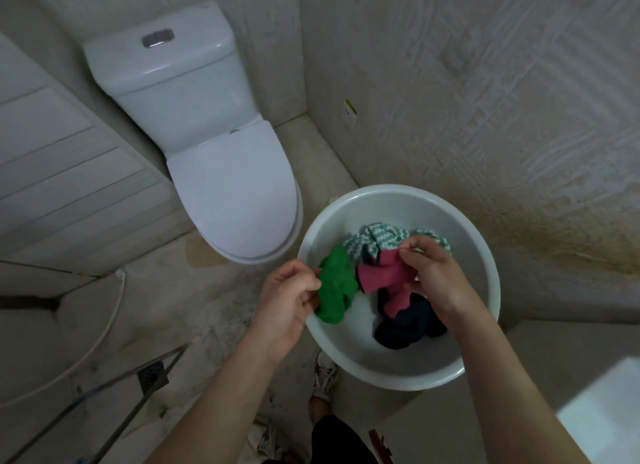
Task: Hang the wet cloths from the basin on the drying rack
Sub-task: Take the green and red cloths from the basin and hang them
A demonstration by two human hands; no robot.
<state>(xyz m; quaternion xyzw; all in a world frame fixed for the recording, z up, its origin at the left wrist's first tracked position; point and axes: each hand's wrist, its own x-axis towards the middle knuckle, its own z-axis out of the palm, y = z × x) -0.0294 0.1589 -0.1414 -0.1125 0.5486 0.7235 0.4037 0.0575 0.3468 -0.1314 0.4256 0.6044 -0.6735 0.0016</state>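
A white round basin (446, 217) stands on the floor at the lower right and holds several wet cloths. My left hand (289, 299) pinches a green cloth (336, 287) at the basin's left rim. My right hand (433, 273) reaches into the basin and pinches a pink cloth (381, 276) by its upper edge. Behind these lies a teal-and-white zigzag cloth (374, 240), and a dark navy cloth (408, 328) lies under my right wrist. Thin metal bars of the drying rack (152, 391) cross the lower left.
A white toilet (221, 158) with its lid down stands left of the basin. A floor drain (152, 377) and a white hose (107, 325) lie at the lower left. A textured wall rises to the right. My shoe (325, 377) shows below the basin.
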